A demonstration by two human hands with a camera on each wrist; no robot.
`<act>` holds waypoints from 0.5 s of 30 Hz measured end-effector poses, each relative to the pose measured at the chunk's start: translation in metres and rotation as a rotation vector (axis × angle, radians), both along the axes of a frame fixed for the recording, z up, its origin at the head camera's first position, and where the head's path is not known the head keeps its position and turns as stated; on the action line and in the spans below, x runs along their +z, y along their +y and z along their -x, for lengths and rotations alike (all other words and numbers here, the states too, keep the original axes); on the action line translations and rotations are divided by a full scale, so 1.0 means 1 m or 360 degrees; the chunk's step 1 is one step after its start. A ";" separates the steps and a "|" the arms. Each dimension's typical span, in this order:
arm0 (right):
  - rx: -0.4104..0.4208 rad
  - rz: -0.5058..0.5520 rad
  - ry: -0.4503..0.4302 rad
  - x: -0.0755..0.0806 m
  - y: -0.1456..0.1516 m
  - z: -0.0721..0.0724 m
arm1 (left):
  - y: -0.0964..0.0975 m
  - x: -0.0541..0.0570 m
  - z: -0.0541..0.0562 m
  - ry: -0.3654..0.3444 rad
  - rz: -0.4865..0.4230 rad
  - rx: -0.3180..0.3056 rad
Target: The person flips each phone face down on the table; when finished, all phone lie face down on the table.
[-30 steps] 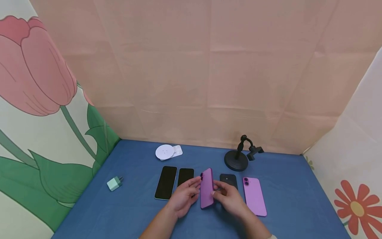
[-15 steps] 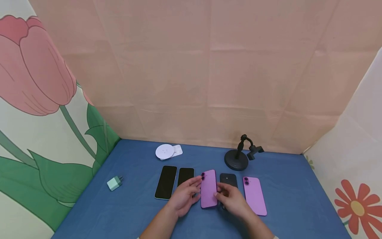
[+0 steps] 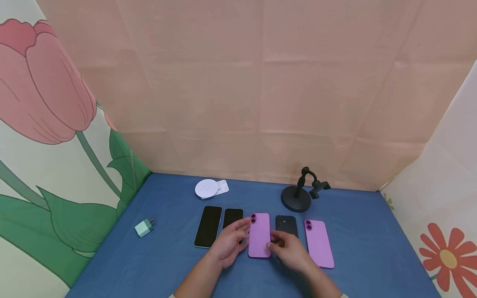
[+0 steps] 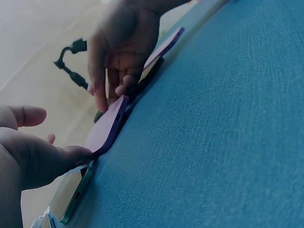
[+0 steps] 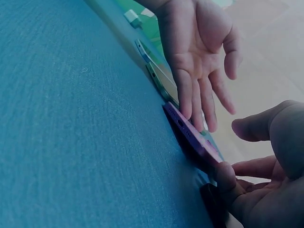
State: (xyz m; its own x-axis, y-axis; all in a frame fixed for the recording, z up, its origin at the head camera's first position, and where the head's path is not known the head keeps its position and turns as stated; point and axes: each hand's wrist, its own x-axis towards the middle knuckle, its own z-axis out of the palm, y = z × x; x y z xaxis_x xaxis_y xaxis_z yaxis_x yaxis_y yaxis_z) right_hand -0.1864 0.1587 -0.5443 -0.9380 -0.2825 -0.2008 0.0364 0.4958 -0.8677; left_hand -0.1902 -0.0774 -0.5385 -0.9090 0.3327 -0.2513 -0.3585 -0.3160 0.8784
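Note:
In the head view a purple phone (image 3: 259,238) lies back side up between the two hands. Its right long edge tilts off the blue cloth, with a dark shadow beneath in the right wrist view. My right hand (image 3: 290,250) holds that edge between thumb and curled fingers. Along the left edge, my left hand (image 3: 229,246) has its fingers fairly straight, the tips at the phone's side. A smaller black-screened phone (image 3: 233,216) is partly hidden behind the left hand. A dark grey phone (image 3: 286,224) is partly covered by the right hand.
Left of the hands lies a larger black-screened phone (image 3: 208,227); on the right, a second purple phone (image 3: 319,244). Behind stand a black phone stand (image 3: 295,199) and a white disc (image 3: 206,188) over a white card (image 3: 222,187). A pale green charger plug (image 3: 143,227) lies far left.
The purple phone, nearly on edge a second ago, has been lowered toward the cloth by the right hand, so its back faces up more. The left hand has hardly moved.

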 end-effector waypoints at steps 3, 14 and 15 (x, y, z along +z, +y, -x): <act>-0.0003 -0.0023 0.0003 0.001 -0.001 0.000 | 0.000 0.000 0.000 0.0005 0.0009 0.0001; 0.0019 -0.0066 -0.0008 0.001 -0.002 0.001 | -0.001 -0.002 0.005 0.0018 0.0044 -0.0003; 0.0022 -0.0071 -0.0011 0.000 -0.002 0.001 | -0.002 -0.002 0.005 0.0016 0.0044 -0.0004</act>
